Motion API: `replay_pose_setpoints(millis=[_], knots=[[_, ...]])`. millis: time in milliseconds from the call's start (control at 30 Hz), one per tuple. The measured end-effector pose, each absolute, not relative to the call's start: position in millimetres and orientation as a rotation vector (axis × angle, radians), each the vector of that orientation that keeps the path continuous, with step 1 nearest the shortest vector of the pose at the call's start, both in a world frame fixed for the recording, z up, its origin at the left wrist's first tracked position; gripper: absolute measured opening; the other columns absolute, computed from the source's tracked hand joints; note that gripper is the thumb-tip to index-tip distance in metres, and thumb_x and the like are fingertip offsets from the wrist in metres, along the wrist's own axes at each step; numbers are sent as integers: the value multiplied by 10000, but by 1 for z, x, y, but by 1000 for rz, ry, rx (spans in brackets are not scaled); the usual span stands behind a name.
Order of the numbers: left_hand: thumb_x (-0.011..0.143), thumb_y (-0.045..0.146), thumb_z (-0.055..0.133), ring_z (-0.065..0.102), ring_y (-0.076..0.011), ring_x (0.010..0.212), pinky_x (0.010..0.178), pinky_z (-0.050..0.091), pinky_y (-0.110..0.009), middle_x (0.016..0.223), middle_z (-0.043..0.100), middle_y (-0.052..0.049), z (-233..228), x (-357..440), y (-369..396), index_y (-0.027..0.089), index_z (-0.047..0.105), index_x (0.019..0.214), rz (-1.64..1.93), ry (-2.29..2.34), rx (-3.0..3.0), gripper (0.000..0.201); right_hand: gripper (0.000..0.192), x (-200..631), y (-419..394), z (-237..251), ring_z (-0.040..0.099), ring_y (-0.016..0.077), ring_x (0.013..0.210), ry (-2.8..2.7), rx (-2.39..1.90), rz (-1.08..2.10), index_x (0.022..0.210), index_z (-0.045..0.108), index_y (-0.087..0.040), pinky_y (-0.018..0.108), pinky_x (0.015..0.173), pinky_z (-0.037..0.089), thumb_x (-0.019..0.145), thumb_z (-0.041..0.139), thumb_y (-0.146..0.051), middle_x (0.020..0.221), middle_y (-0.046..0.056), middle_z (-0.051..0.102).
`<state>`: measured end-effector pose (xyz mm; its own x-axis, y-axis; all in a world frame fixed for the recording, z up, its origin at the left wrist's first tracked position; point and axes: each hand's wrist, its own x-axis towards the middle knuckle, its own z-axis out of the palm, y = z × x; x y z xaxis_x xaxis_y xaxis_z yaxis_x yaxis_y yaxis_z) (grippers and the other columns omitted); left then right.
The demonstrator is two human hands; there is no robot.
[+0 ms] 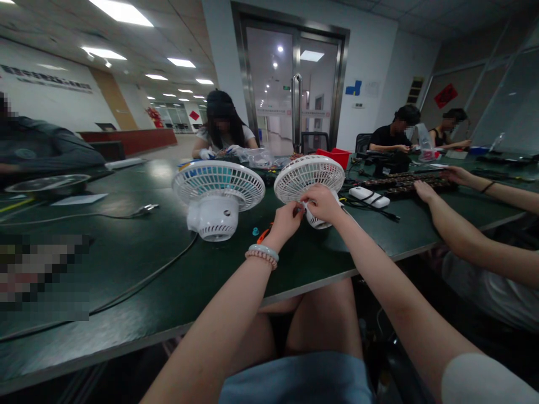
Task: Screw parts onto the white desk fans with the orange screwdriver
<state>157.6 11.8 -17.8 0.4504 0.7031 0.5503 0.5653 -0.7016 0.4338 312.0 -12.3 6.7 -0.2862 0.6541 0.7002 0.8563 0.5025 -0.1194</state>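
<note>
Left hand (pixel 287 220): we curl our fingers shut, pinching something small we cannot make out
Right hand (pixel 323 203): we grip the small white fan (pixel 309 178)
Fan: on the green table (pixel 126 252), beside a second fan (pixel 218 196)

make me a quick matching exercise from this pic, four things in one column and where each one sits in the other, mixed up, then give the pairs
Things:
1. fan in the hands
2. second white fan
3. red bin
4. bracelets

Places:
A. standing alone on the dark table, left of the hands
B. on the wrist of the left hand
C. at the far side of the table, near the glass door
D. gripped at its base by the right hand, with the left hand at the same spot

Pairs: 1-D, 2-A, 3-C, 4-B
</note>
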Motion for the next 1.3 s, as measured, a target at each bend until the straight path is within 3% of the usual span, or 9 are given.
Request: replay_pose_setpoints(millis=[467, 867, 1133, 1300], knots=[[782, 171, 497, 605, -183, 914, 860, 445, -287, 951, 664, -71, -15, 160, 13, 170, 608, 896, 1088, 1055, 2666, 159, 243, 311, -12, 9, 490, 210, 886, -2081, -1255, -382, 824, 660, -168, 326, 813, 347, 684, 471, -104, 810, 52, 621], [728, 138, 539, 612, -154, 788, 724, 463, -267, 883, 650, -47, -16, 161, 10, 169, 497, 984, 1149, 1078, 2395, 261, 313, 302, -29, 12, 365, 283, 1052, -2234, -1437, -578, 965, 656, -175, 428, 860, 280, 675, 584, -266, 1077, 89, 548], [746, 101, 488, 621, -194, 835, 728, 457, -287, 899, 648, -85, -20, 155, 15, 153, 468, 1046, 1082, 1043, 2506, 305, 248, 296, -31, 11, 341, 285, 1062, -2234, -1550, -630, 910, 678, -166, 428, 856, 258, 733, 554, -287, 1049, 98, 567], [763, 68, 437, 614, -205, 892, 785, 448, -292, 946, 649, -130, -18, 141, 19, 138, 556, 996, 837, 1195, 2703, 271, 209, 296, -31, 11, 357, 270, 1041, -2218, -1551, -620, 868, 683, -183, 417, 849, 253, 774, 530, -291, 1009, 84, 586]])
